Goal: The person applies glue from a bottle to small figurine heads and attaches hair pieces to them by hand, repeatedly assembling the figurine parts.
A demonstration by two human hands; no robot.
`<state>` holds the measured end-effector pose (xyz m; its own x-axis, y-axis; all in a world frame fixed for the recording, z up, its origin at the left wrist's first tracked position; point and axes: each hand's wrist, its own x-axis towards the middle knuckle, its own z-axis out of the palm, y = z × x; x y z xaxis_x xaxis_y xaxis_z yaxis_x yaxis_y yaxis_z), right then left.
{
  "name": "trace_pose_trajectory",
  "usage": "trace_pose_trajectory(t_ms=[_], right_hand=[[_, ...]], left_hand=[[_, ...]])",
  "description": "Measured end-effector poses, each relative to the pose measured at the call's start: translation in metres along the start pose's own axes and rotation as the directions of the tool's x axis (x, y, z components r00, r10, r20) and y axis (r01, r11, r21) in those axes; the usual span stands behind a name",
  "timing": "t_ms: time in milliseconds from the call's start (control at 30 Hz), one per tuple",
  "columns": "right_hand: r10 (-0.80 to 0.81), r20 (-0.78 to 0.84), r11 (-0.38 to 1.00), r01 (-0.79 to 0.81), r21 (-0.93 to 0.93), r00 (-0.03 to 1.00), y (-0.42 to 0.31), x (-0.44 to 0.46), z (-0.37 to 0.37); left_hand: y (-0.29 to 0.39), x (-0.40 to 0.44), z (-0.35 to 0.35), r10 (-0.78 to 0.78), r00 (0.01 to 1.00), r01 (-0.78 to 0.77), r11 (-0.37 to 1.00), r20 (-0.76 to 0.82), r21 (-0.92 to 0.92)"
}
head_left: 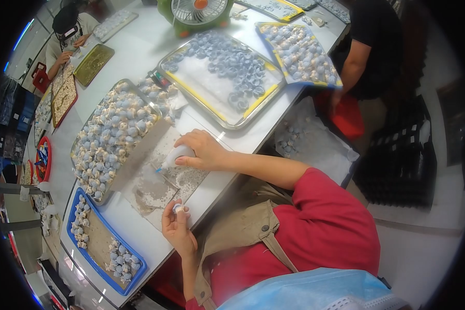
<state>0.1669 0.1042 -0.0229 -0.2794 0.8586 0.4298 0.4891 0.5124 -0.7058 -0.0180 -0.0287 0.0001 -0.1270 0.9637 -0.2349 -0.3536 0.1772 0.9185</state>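
Observation:
My right hand [204, 150] is wrapped round a white squeeze bottle [180, 155], tilted so its thin blue tip points down and left over a worn, speckled work board [150, 194]. In my left hand [178, 227], a small cream and pale-blue figurine [179, 208] is pinched between thumb and fingers near the board's front edge. Its details are too small to tell. The bottle tip and the figurine are apart. Beside the board stands a metal tray [158, 109] heaped with small blue-and-cream figurines [116, 124].
A blue tray [95, 248] with two groups of figurines lies at the left. A yellow-taped tray [227, 121] holds blue cup-shaped pieces. Another figurine tray [299, 54] overhangs the table edge, near a co-worker's arm [355, 62]. A green fan [196, 13] stands behind; another person [70, 33] sits far left.

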Motion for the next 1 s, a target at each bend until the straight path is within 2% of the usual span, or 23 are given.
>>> trace_pose_trajectory(t_ms=[1000], right_hand=[[0.039, -0.053, 0.999, -0.038, 0.020, 0.998, -0.003, -0.008, -0.005]], left_hand=[[-0.010, -0.007, 0.007, 0.100, 0.995, -0.100, 0.993, 0.016, 0.067]])
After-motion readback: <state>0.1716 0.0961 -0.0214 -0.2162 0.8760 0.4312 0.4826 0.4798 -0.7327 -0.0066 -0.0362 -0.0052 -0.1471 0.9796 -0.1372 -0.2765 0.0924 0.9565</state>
